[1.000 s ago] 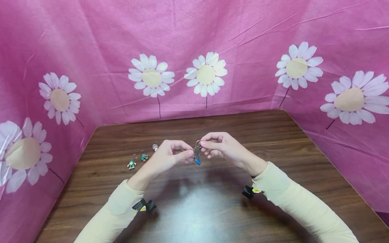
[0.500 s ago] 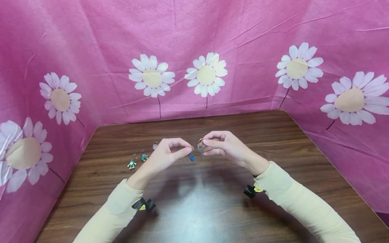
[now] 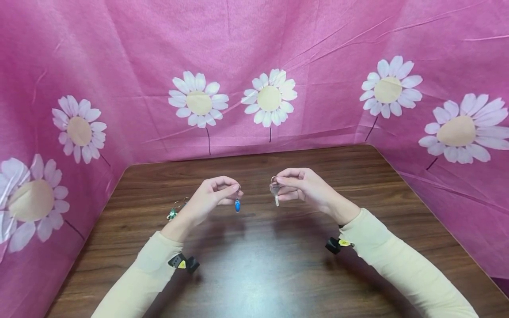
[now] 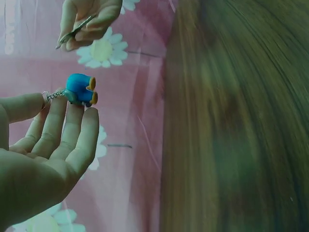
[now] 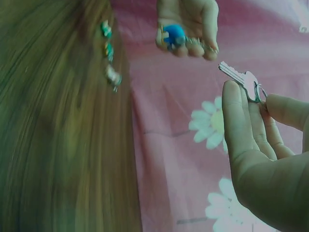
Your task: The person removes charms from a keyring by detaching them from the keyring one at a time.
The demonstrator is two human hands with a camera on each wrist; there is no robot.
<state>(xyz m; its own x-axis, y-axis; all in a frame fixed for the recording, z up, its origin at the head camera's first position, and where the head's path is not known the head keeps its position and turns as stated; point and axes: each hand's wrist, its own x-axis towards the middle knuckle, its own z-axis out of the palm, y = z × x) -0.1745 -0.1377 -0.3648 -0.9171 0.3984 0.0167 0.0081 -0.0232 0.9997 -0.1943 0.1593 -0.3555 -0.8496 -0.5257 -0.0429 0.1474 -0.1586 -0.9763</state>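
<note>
My left hand [image 3: 212, 196] pinches the top of a keychain between thumb and fingers. From it hangs a small blue figure [image 4: 79, 89] with yellow-orange feet, on a short metal chain [image 4: 55, 94]. Across a gap to the right, my right hand [image 3: 308, 187] pinches a metal ring [image 3: 273, 179] with a silver key [image 5: 239, 77] dangling from it. Both items hang above the wooden table [image 3: 254, 256], apart from each other. Behind my left wrist, a green figure keychain [image 3: 172, 214] lies on the table, partly covered by the arm.
In the right wrist view, another green figure keychain [image 5: 109, 51] and a pale figure keychain [image 5: 114, 76] lie in line along the table. A pink cloth [image 3: 238, 53] printed with white daisies encloses the back and sides of the table.
The hands have moved apart, left hand leftward with the blue figure and right hand rightward with the key. Ring and keychain, together earlier, are now separate. My left arm now covers more of the lying keychains.
</note>
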